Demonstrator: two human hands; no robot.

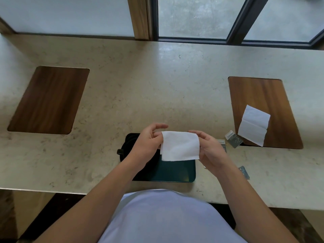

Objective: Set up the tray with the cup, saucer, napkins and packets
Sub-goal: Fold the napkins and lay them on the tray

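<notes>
A folded white napkin [180, 146] hangs in the air above the dark green tray [175, 172], which lies near the counter's front edge. My left hand [147, 142] pinches the napkin's left edge and my right hand [210, 149] pinches its right edge. A black cup with its handle [120, 152] to the left stands on the tray's left part, mostly hidden behind my left wrist; the saucer is not clearly visible. A second white napkin [254, 125] lies half unfolded on the right wooden inlay. Grey packets [234, 139] [244, 172] lie on the counter right of the tray.
The beige stone counter [157, 95] has wooden inlays at the left [49, 100] and right [259, 95]. A window with dark frames and a wooden post [140, 18] runs along the far side. The counter's front edge is just in front of my body.
</notes>
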